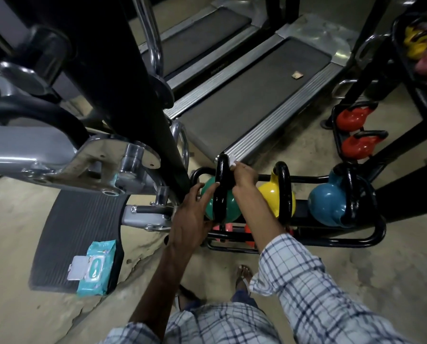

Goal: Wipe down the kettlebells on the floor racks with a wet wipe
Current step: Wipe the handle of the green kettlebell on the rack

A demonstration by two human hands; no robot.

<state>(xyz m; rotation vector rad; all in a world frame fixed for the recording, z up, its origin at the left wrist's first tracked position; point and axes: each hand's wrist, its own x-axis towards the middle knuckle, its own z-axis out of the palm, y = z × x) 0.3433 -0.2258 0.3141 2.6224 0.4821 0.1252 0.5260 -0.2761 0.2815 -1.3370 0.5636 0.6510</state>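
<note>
Right hand point(242, 177) pinching white wet wipe point(232, 162) against top of black handle point(221, 184) of green kettlebell point(228, 207). Left hand point(195, 214) spread, fingertips resting on green kettlebell's left side. Green kettlebell at left end of black floor rack point(331, 242), yellow kettlebell point(272, 194) just beside, blue kettlebell point(329, 204) at right end. Wipes pack point(95, 266), lid open, lying on ribbed mat point(75, 224) at left. Two red kettlebells point(354, 117) on separate rack, well apart.
</note>
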